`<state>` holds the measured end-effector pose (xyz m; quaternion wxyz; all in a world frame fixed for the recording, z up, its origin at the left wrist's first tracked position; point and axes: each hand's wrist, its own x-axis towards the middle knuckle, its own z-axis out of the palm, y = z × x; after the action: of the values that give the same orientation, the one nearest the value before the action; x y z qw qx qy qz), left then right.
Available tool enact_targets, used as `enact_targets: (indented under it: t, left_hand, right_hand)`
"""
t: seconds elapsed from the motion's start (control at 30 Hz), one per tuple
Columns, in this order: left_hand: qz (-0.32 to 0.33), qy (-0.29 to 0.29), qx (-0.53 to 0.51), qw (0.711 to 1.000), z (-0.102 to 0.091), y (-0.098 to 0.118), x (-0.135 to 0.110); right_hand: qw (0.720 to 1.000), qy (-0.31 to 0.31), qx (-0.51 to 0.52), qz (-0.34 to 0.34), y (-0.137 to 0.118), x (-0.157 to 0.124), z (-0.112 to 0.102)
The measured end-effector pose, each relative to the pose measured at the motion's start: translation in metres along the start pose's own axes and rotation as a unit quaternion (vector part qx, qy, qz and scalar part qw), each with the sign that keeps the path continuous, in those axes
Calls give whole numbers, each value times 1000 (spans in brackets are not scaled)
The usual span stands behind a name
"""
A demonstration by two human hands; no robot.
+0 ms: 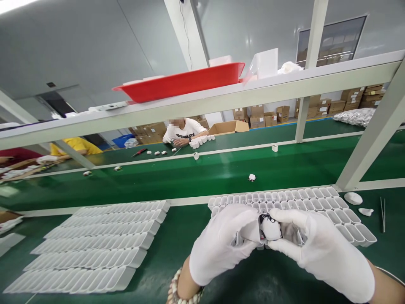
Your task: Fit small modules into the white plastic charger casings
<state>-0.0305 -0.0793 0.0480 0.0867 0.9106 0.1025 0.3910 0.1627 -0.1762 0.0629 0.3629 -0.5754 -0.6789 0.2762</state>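
Note:
In white gloves, both of my hands meet at the lower right of the head view. My left hand (pixel 223 242) is closed around a small white plastic housing (pixel 251 229), its open end facing right. Between the thumb and fingers of my right hand (pixel 325 249) is a rounded white part with black pieces along its edge (pixel 271 229). That part sits at the housing's mouth; how far it reaches inside is hidden. Rows of open white plastic housings (pixel 343 216) stand behind and beside my hands.
More rows of white housings (pixel 126 276) lie at left. Tweezers (pixel 383 215) and small white pieces (pixel 353 198) lie at right. A small assembly (pixel 252 177) rests on the green belt (pixel 221 169). Overhead, a shelf (pixel 202 101) bears a red tray (pixel 186 82). A co-worker (pixel 190 128) sits opposite.

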Motion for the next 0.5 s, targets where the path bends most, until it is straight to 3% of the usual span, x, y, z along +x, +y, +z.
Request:
enact_targets:
  t: [0.23,0.4,0.5]
  left_hand:
    - [14,6,11,1000,2,2,1]
    - [15,11,11,1000,4,4,-1]
    - [-2,27,-5,1000,4,4,-2]
  right_hand:
    - [1000,-14,3,1,0,-3,-1]
    - [994,-1,-19,-110,10,3,7]
    - [974,78,-93,-192,18,4,16]
